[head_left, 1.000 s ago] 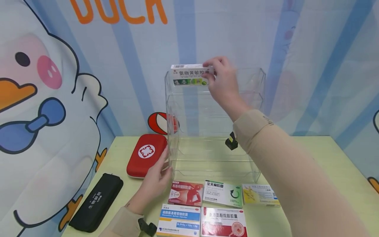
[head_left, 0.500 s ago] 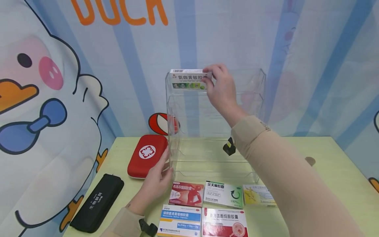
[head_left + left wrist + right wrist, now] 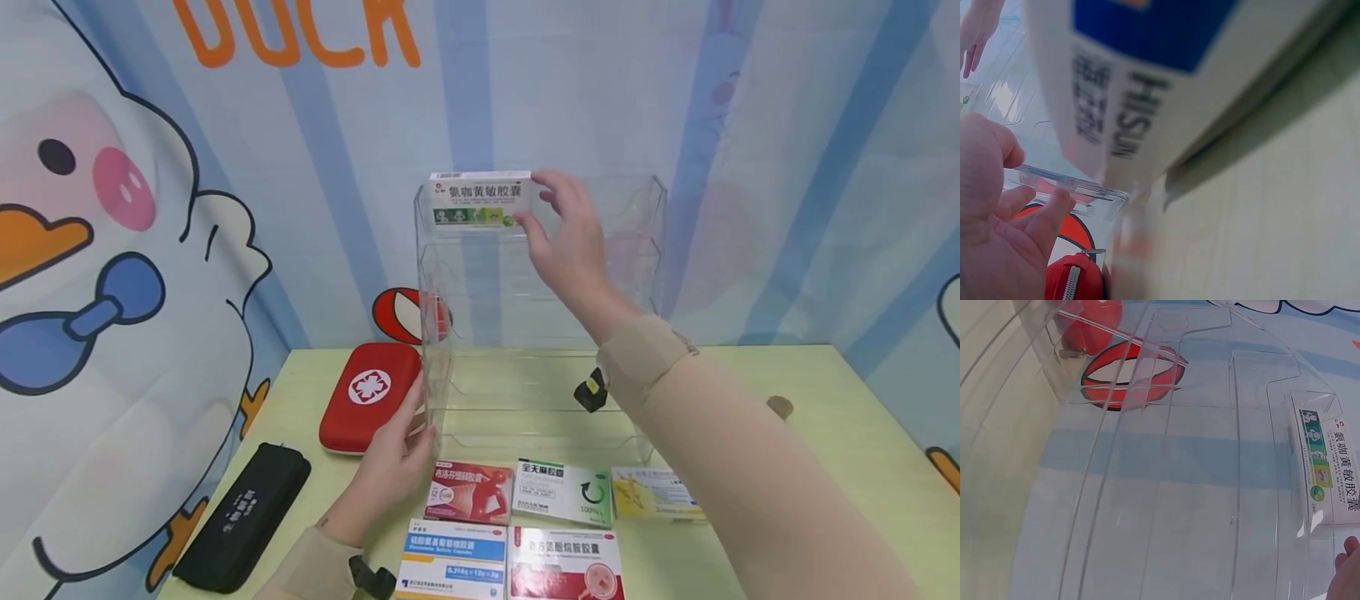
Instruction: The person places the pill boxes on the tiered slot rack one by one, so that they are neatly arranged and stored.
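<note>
A clear tiered acrylic rack [image 3: 540, 435] stands upright on the table. In its top tier, at the left end, sits a white and green medicine box [image 3: 480, 200], also seen in the right wrist view as a box [image 3: 1329, 465] behind clear plastic. My right hand [image 3: 573, 242] is at the box's right end with fingers and thumb spread apart; whether a fingertip still touches it I cannot tell. My left hand [image 3: 393, 467] holds the rack's lower left side, thumb and fingers on either side of the edge in the left wrist view.
Several medicine boxes lie before the rack: red [image 3: 468, 492], green-white [image 3: 562, 492], yellow [image 3: 656, 493], blue-white [image 3: 453, 560] and red-white [image 3: 566, 562]. A red first-aid case [image 3: 371, 396] and a black zip case [image 3: 243, 517] lie left. A printed backdrop [image 3: 337, 167] hangs behind.
The white and green medicine box has gone down into the rack's top tier. My right hand's fingers have let go and spread at its right end. The left hand stays put.
</note>
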Available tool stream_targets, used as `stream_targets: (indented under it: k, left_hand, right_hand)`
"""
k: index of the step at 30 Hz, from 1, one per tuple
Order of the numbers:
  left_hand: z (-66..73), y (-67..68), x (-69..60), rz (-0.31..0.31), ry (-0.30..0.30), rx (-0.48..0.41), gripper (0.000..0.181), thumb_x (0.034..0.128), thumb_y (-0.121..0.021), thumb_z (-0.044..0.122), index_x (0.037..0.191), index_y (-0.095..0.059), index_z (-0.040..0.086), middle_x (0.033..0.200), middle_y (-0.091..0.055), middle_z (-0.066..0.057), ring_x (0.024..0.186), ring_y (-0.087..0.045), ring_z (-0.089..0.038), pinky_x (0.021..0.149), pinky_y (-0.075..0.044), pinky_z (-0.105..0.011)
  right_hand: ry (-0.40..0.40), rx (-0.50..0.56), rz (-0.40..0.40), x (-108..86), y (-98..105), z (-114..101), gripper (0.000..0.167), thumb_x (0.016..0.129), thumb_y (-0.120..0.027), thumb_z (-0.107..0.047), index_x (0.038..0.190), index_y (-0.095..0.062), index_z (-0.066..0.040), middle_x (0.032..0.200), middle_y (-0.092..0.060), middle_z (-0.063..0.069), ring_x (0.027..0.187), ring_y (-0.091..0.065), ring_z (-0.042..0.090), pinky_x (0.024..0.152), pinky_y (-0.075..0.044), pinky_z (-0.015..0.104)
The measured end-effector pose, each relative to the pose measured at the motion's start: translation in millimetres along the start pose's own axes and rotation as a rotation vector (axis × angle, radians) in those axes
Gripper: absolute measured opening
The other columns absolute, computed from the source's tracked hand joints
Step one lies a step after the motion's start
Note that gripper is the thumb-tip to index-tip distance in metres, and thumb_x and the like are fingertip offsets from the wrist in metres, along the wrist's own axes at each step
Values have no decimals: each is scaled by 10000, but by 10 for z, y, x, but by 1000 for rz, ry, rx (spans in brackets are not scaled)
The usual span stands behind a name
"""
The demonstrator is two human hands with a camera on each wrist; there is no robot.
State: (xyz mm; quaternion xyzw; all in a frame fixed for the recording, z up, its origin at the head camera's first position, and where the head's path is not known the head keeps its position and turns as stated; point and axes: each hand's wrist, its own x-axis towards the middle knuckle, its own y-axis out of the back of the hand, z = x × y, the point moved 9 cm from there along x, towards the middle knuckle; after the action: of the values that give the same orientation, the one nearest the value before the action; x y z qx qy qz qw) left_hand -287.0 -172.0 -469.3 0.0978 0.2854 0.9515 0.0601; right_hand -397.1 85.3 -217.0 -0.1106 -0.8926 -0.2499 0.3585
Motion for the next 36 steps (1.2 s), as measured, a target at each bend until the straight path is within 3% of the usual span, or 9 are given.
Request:
stream_targets:
  k: [7,11,22,28,32,36]
  left_hand:
    - [-12,6,0,6,17,4,970,1065,-701,149,1736,-114,532,1812,-346,40,1562,-553,-331,1143,-589,-519]
    - [-24,13,0,5,23,10,971,1066,-701,158,1737,-106,530,1817,-337,33,1565,-549,-332,1141,-591,-519]
    - [-13,6,0,5,-12,5,978,1066,-696,135,1740,-104,525,1807,-355,43,1577,-532,-346,1140,-590,-515]
    - [4,5,-4,4,-34,10,976,1063,-685,100,1761,-109,466,1810,-358,-27,1565,-536,-392,1141,-581,-534]
    - [5,-4,-2,5,-29,5,972,1066,-683,105,1758,-111,478,1809,-359,-44,1561,-542,-389,1132,-585,-528]
    - [3,-20,-1,0,-13,-3,966,1070,-685,124,1750,-110,501,1811,-354,-9,1567,-541,-364,1138,-585,-517]
  right_hand:
    - [47,66,0,-193,134,39,533,1020,-792,-139,1502,-600,-17,1503,-621,170,1372,-664,338,1218,-563,406]
    - [80,51,-29,-359,177,78,571,1010,-807,-153,1513,-587,5,1494,-627,191,1369,-661,366,1213,-566,451]
    - [256,-39,-136,-1059,270,106,683,949,-874,-163,1541,-577,4,1503,-664,193,1335,-701,361,1168,-586,509]
    - [308,-51,-191,-1417,266,78,769,900,-909,-144,1568,-551,-13,1509,-660,198,1341,-690,373,1179,-558,559]
    - [332,-80,-234,-1642,253,50,812,870,-926,-150,1570,-540,-2,1506,-669,192,1331,-688,368,1164,-566,559]
    - [290,-111,-319,-1902,238,57,857,874,-932,-185,1603,-509,-31,1529,-663,160,1338,-687,346,1142,-595,551]
